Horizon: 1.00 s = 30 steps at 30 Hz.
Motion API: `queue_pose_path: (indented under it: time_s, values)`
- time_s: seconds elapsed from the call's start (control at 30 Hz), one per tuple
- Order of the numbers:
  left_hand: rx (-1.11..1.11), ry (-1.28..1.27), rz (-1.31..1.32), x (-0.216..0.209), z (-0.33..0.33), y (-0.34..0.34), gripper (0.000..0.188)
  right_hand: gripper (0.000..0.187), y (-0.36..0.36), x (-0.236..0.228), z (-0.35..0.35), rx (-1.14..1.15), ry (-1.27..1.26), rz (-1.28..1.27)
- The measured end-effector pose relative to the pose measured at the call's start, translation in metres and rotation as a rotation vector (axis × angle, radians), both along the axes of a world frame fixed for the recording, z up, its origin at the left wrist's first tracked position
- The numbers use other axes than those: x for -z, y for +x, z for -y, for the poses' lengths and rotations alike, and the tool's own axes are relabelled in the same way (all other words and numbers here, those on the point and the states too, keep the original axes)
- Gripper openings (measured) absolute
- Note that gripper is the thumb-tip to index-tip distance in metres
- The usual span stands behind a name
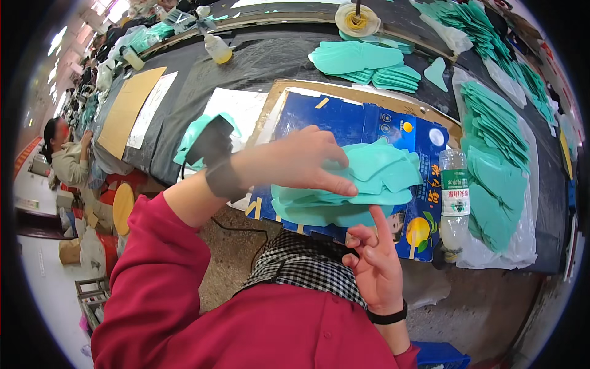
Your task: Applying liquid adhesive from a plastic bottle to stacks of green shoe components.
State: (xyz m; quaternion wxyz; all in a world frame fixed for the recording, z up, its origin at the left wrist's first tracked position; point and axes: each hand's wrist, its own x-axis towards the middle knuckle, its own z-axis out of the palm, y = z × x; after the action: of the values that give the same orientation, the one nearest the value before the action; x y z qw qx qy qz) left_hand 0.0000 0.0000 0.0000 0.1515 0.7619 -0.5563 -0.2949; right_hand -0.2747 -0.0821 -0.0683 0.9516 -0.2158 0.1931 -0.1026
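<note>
A loose pile of mint-green cut sheet pieces lies on a blue printed cardboard sheet in front of me. My left hand is over the pile's left part, its thumb stretched across the upper pieces and its bent fingers apart from the thumb. Nothing shows clearly gripped in it. At the pile's near edge is my right hand, palm up. Its index finger points up to the edge of the pieces, while the other fingers curl loosely with nothing visible in them. A dark blurred device is strapped at my left wrist.
A plastic bottle stands right of the pile, beside more green stacks on plastic. Further green stacks lie at the back near a spray bottle. Green pieces lie at left. Another person is at far left.
</note>
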Motion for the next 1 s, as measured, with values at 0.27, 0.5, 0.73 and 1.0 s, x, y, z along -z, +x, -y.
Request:
queue_pose_path:
  time_s: [0.27, 0.5, 0.73, 1.0]
  values:
    - [0.14, -0.028, 0.519, -0.006, 0.02, -0.014, 0.056, 0.086, 0.056, -0.05, 0.029, -0.109, -0.263, 0.039]
    - [-0.019, -0.02, 0.385, 0.001, 0.034, 0.012, 0.043, 0.079, -0.027, -0.019, 0.008, 0.011, -0.05, -0.25]
    - [-0.086, -0.005, 0.322, 0.004, 0.034, 0.03, 0.054, 0.074, -0.03, -0.006, -0.004, 0.077, 0.094, -0.198]
    - [-0.043, -0.153, 0.362, 0.01, 0.029, 0.03, 0.053, 0.081, -0.007, -0.001, -0.01, 0.04, 0.178, -0.112]
